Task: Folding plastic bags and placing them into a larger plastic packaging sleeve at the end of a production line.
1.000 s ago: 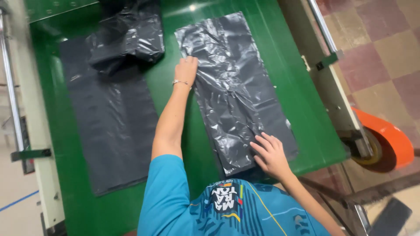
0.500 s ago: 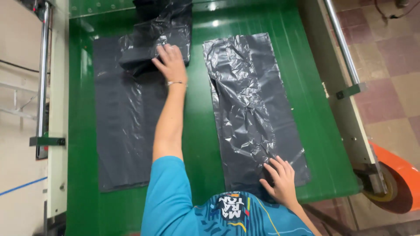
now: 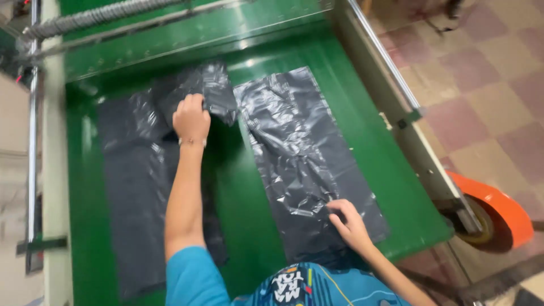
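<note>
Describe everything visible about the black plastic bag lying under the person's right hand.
The black plastic bag is a long, thin, glossy film sheet, wrinkled and catching light. It lies flat and lengthwise on the green table, slightly angled, its near end close to the table's front edge. The right hand presses fingertips on its near corner. Its far left corner meets a second, folded-over black bag, which the left hand grips. No handles or print are discernible.

Bright, even overhead light; white glare streaks across the green table (image 3: 294, 51) near its far end; crinkled black plastic bags (image 3: 300, 147) glint; edges smeared with motion blur; shadows soft.
</note>
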